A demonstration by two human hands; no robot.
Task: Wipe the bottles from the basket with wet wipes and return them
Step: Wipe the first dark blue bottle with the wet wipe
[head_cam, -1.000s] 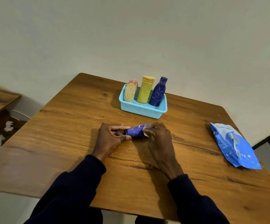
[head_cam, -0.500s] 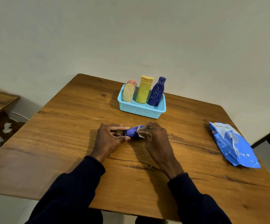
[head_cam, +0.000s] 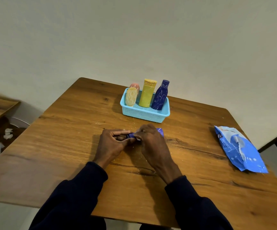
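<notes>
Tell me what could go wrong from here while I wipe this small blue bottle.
The small blue cylindrical bottle lies on its side between the left hand and right hand; it might slip free and roll across the wooden table. Returning it to the light blue plastic basket could topple the tall dark blue bottle standing there. The blue wipes packet sits near the table's right edge; a careless reach may push it off.

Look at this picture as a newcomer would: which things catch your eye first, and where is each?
At the centre of the table, the left hand and right hand grip a small blue bottle lying on its side between them. Behind them, a light blue basket holds bottles, a yellow bottle and a dark blue bottle among them. A blue wipes pack lies flat near the right edge.
</notes>
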